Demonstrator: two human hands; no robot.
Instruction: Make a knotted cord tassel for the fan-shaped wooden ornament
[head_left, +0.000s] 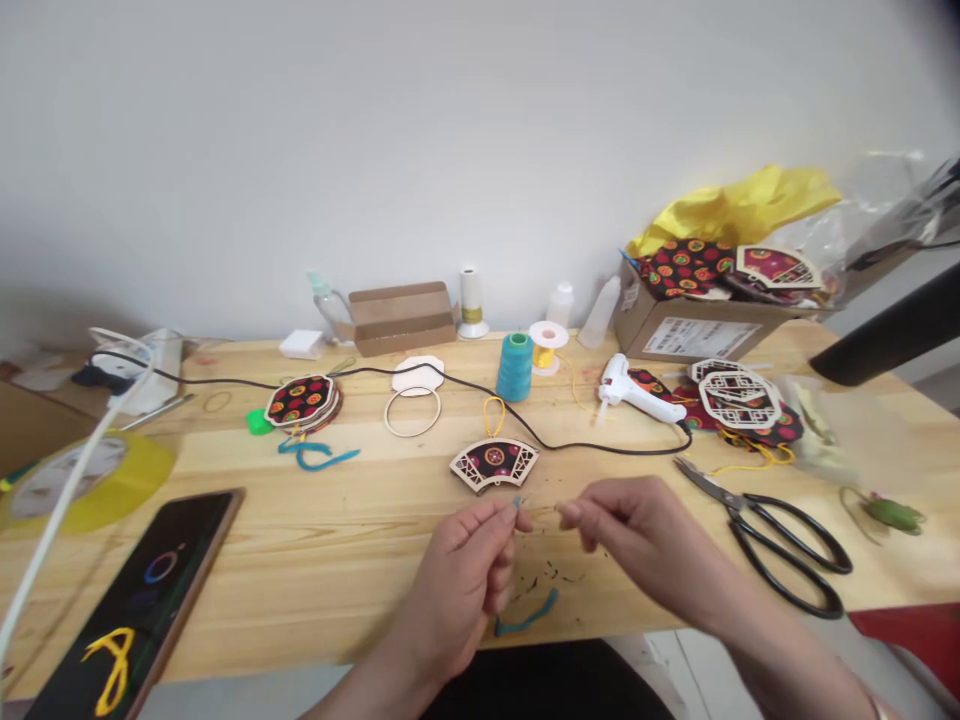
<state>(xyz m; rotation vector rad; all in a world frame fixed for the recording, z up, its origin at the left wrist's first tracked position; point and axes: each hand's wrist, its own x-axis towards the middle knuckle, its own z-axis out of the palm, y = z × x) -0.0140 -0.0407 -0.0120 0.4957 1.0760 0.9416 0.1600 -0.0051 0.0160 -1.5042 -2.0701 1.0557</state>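
Observation:
Near the table's front edge, my left hand [480,555] is closed in a pinch on a small bit of teal thread [517,501]. My right hand [637,535] is pinched too, a short gap to the right; whatever sits at its fingertips is too fine to make out. Just beyond them lies a fan-shaped wooden ornament [495,465] with dark patterned cloth and a yellow cord loop [493,416]. A teal cord piece [528,616] lies below my hands, among dark scraps. Further back stands a teal thread spool [514,368].
Scissors [739,510] lie right of my right hand, a white glue gun [637,392] behind. Its black cable [450,383] crosses the table. A cardboard box [686,325] stands back right. Stacked cloth ornaments [301,402], a phone [142,600] and a tape roll [90,480] are left.

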